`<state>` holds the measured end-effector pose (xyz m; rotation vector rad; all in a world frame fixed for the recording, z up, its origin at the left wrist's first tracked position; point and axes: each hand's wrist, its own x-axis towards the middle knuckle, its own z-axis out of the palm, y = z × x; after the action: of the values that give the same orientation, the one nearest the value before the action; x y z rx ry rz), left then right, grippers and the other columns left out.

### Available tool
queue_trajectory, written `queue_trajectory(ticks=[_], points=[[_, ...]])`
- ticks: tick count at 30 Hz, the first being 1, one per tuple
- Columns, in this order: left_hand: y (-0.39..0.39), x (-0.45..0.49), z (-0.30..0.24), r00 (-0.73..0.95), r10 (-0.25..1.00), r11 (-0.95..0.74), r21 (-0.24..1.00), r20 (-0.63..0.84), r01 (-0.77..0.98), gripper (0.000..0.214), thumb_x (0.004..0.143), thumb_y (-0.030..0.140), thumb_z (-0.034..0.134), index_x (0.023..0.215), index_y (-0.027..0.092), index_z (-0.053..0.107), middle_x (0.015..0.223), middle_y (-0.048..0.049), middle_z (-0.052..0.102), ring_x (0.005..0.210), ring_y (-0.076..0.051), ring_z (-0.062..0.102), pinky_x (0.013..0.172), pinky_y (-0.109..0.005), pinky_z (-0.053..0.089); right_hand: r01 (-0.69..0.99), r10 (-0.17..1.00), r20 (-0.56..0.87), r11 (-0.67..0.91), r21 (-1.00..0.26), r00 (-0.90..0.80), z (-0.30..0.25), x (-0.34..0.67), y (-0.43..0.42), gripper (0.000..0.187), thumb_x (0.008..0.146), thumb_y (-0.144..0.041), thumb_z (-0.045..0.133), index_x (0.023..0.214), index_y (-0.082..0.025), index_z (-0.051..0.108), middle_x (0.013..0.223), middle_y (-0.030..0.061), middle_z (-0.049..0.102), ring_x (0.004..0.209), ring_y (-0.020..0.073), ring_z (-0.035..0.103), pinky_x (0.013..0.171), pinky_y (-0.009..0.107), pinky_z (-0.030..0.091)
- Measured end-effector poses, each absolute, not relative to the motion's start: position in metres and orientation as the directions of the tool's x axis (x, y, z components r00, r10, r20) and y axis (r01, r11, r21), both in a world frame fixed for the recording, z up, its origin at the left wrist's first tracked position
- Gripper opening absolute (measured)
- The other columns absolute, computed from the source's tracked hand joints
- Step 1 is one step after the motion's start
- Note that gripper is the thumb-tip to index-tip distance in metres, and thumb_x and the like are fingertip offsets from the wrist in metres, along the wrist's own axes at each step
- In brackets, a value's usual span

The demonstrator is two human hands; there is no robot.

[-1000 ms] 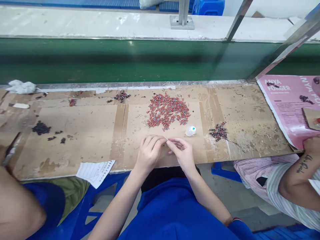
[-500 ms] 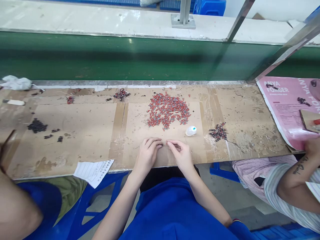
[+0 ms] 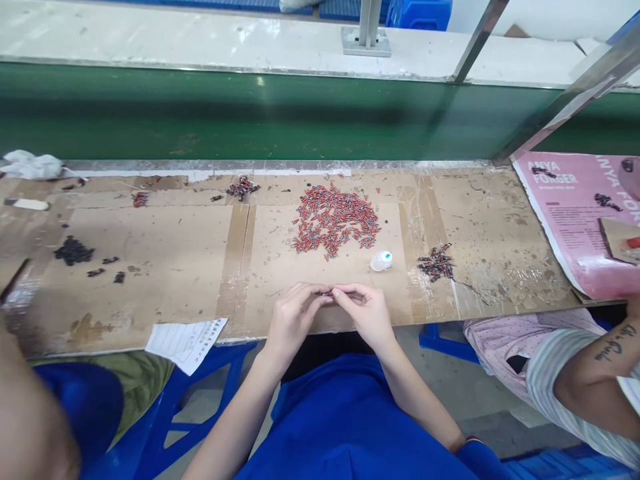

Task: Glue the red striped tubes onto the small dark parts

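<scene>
Small piece (image 3: pixel 327 293) between both hands' fingers (image 3: pixel 306 291), mostly hidden, details too tiny.

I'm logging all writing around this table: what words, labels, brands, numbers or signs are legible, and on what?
"ANYA FORGER": pink sheet.
"NYA FO", turned, partly cut off: same sheet.
Smaller print there: too small to read.
White paper: marks too small to read.
Script on a co-worker's forearm: too unclear to read.

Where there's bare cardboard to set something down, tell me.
Best: cardboard between the small dark pieces and tape strip left of the hands. Another, stained: between the pink sheet and mixed pile beside the white bottle. Crowded: the middle, with its large red pile.
</scene>
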<state>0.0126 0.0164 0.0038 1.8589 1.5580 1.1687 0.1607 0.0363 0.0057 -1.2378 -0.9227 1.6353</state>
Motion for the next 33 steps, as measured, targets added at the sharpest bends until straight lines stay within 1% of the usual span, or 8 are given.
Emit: queue_trajectory(ticks=[3,8,11,16,19,22,26,33], points=[[0.015,0.014,0.006,-0.044,0.966,-0.197,0.836,0.255,0.513,0.014,0.086,0.032,0.063,0.081,0.021,0.07,0.08,-0.003,0.076,0.076,-0.018,0.072,0.073,-0.029,0.058,-0.203,0.933,-0.331,-0.354,-0.913,-0.14,0.008,0.161,0.035,0.029,0.063,-0.045,0.08,0.073,-0.019,0.074,0.074,0.0056,0.077,0.072,0.0232,0.074,0.079,0.04,0.061],[0.011,0.02,0.011,-0.185,0.982,0.021,0.938,0.046,0.346,0.016,0.078,0.038,0.071,0.077,0.022,0.073,0.077,-0.0022,0.076,0.073,-0.019,0.072,0.073,-0.03,0.059,-0.199,0.94,-0.307,-0.333,-0.922,-0.148,0.009,0.162,0.033,0.029,0.066,-0.047,0.079,0.073,-0.019,0.072,0.078,0.0059,0.077,0.076,0.0227,0.074,0.079,0.038,0.061],[0.01,0.023,0.012,-0.226,0.974,0.09,0.966,-0.034,0.241,0.019,0.072,0.04,0.075,0.073,0.021,0.074,0.075,-0.0031,0.076,0.073,-0.02,0.072,0.072,-0.03,0.059,-0.188,0.941,-0.291,-0.322,-0.928,-0.174,0.01,0.164,0.031,0.029,0.069,-0.048,0.076,0.075,-0.02,0.071,0.08,0.0059,0.077,0.076,0.0215,0.074,0.078,0.037,0.061],[0.011,0.024,0.015,-0.231,0.971,0.103,0.979,-0.061,0.177,0.02,0.067,0.04,0.079,0.072,0.021,0.075,0.075,-0.004,0.076,0.072,-0.021,0.072,0.074,-0.032,0.059,-0.18,0.943,-0.273,-0.307,-0.934,-0.19,0.014,0.166,0.032,0.03,0.07,-0.048,0.076,0.075,-0.02,0.069,0.088,0.0071,0.077,0.082,0.0209,0.072,0.077,0.035,0.06],[0.011,0.023,0.018,-0.216,0.974,0.104,0.981,-0.067,0.165,0.018,0.067,0.038,0.079,0.072,0.02,0.075,0.076,-0.0044,0.077,0.073,-0.021,0.072,0.075,-0.031,0.059,-0.19,0.94,-0.277,-0.315,-0.93,-0.2,0.015,0.166,0.032,0.032,0.07,-0.05,0.075,0.075,-0.019,0.068,0.09,0.0074,0.075,0.083,0.0204,0.071,0.072,0.032,0.061],[0.011,0.022,0.023,-0.171,0.981,0.115,0.982,-0.089,0.148,0.018,0.069,0.037,0.077,0.076,0.02,0.076,0.08,-0.0055,0.077,0.077,-0.022,0.073,0.078,-0.032,0.06,-0.162,0.941,-0.277,-0.309,-0.937,-0.193,0.017,0.167,0.032,0.033,0.072,-0.051,0.073,0.076,-0.019,0.067,0.093,0.0073,0.073,0.086,0.0199,0.069,0.066,0.028,0.06],[0.011,0.023,0.029,-0.126,0.987,0.112,0.985,-0.095,0.135,0.018,0.073,0.035,0.073,0.079,0.019,0.076,0.084,-0.0065,0.078,0.08,-0.022,0.073,0.081,-0.033,0.06,-0.091,0.951,-0.24,-0.261,-0.961,-0.192,0.02,0.169,0.031,0.027,0.076,-0.048,0.07,0.078,-0.02,0.067,0.094,0.0068,0.072,0.088,0.0196,0.068,0.063,0.026,0.057],[0.011,0.024,0.028,-0.13,0.987,0.112,0.984,-0.094,0.14,0.016,0.073,0.033,0.072,0.079,0.018,0.076,0.083,-0.0067,0.078,0.08,-0.022,0.073,0.08,-0.033,0.06,-0.019,0.968,-0.173,-0.18,-0.984,-0.179,0.025,0.172,0.029,0.02,0.082,-0.04,0.065,0.078,-0.02,0.067,0.096,0.0075,0.072,0.093,0.0207,0.067,0.062,0.026,0.055]])
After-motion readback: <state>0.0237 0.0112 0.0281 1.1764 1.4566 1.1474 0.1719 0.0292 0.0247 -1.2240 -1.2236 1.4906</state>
